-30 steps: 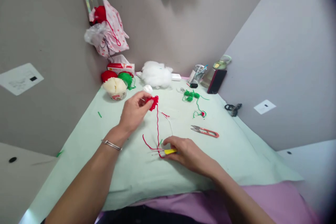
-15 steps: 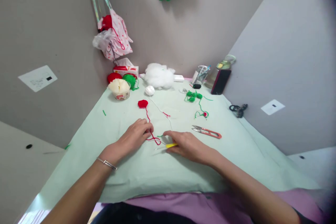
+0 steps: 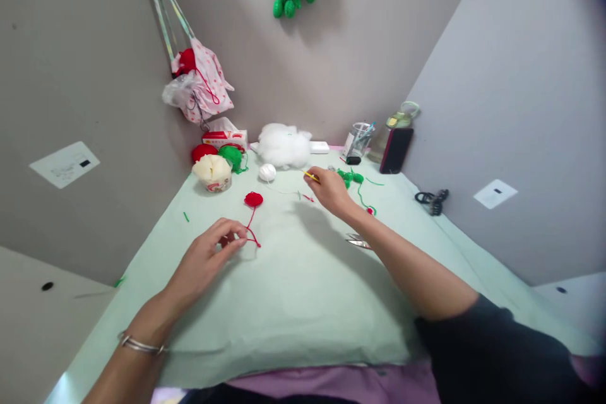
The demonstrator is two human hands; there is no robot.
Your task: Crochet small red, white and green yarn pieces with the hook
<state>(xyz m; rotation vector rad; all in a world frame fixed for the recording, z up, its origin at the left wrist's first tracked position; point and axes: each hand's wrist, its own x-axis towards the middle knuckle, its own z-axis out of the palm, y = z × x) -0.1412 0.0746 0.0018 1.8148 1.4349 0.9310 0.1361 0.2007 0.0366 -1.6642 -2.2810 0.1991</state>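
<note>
My left hand [image 3: 215, 252] pinches red yarn [image 3: 253, 240] over the pale green cloth, in front of a red yarn piece [image 3: 254, 199]. My right hand [image 3: 326, 188] is raised farther back, closed on a thin yellow-handled tool [image 3: 310, 175] that points left toward the white stuffing [image 3: 284, 146]. A white yarn ball [image 3: 267, 172] sits left of it, with its thread trailing right. Near my right fingers lies a short red strand [image 3: 308, 198]. Green crocheted pieces [image 3: 350, 178] are just right of that hand. My right forearm partly covers the snips [image 3: 358, 241].
At the back left stand a paper cup [image 3: 213, 173], a green yarn ball [image 3: 230, 158] and a tissue box [image 3: 226, 139]. A clear cup [image 3: 358, 141], a phone [image 3: 396, 150] and a bottle [image 3: 379, 148] are at the back right. A black hair clip [image 3: 433, 201] lies at the right edge.
My right hand has moved away from the red yarn, back toward the stuffing, with the yellow-handled tool. My left hand has shifted slightly left with the red yarn. The camera view has moved slightly.
</note>
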